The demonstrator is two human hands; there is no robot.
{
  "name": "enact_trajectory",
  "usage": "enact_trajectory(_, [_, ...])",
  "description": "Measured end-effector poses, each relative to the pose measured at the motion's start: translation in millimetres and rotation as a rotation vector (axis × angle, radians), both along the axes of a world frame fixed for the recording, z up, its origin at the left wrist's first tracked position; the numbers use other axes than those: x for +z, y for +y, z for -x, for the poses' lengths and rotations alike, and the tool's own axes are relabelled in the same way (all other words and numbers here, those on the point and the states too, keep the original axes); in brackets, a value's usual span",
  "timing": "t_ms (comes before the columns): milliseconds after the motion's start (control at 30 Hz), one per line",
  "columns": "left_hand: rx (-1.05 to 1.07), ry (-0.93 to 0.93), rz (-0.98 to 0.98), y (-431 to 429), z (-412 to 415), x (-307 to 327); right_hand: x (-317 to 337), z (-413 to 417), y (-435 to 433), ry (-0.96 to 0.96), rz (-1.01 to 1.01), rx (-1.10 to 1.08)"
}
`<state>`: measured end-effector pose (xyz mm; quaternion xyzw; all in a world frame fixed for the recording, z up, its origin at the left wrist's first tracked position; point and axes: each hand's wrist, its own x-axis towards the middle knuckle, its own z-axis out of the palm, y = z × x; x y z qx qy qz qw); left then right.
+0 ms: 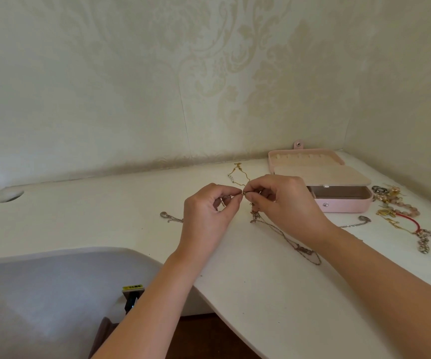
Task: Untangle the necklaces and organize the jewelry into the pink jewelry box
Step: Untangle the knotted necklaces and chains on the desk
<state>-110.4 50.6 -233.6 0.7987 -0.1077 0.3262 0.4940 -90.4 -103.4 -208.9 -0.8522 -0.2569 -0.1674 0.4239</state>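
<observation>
My left hand (209,213) and my right hand (284,200) meet above the white table (105,216), each pinching one end of a thin chain at its clasp. The tangled necklace chain (287,238) hangs from my right fingers and trails across the table toward me. The pink jewelry box (344,206) stands open at the back right, its lid leaning on the wall and an inner tray lifted. A gold necklace (239,174) lies behind my hands. A silver chain with a pendant (170,217) lies left of my left hand.
A heap of jewelry (401,211) with beads, rings and a red cord lies right of the box. Another silver chain (357,222) lies in front of the box. A round cable hole (11,196) is at the table's far left. The table's front edge curves inward.
</observation>
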Motion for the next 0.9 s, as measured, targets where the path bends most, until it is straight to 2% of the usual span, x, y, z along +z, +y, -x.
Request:
enact_trajectory(267, [-0.01, 0.024, 0.05, 2.4, -2.7, -0.7, 0.2, 0.9, 1.6, -0.023, -0.029, 0.01])
enact_trajectory(633, [0.043, -0.056, -0.041, 2.7, -3.2, -1.3, -0.9, 2.5, 2.1, -0.021, -0.034, 0.009])
enact_trajectory(800, [0.049, -0.085, -0.061, 2.2, -1.0, -0.5, 0.5, 1.1, -1.9, 0.184, -0.213, 0.038])
enact_trajectory(900, [0.053, -0.097, -0.09, 1.3, -1.5, -0.4, 1.5, 0.3, -2.6, 0.189, -0.196, 0.054])
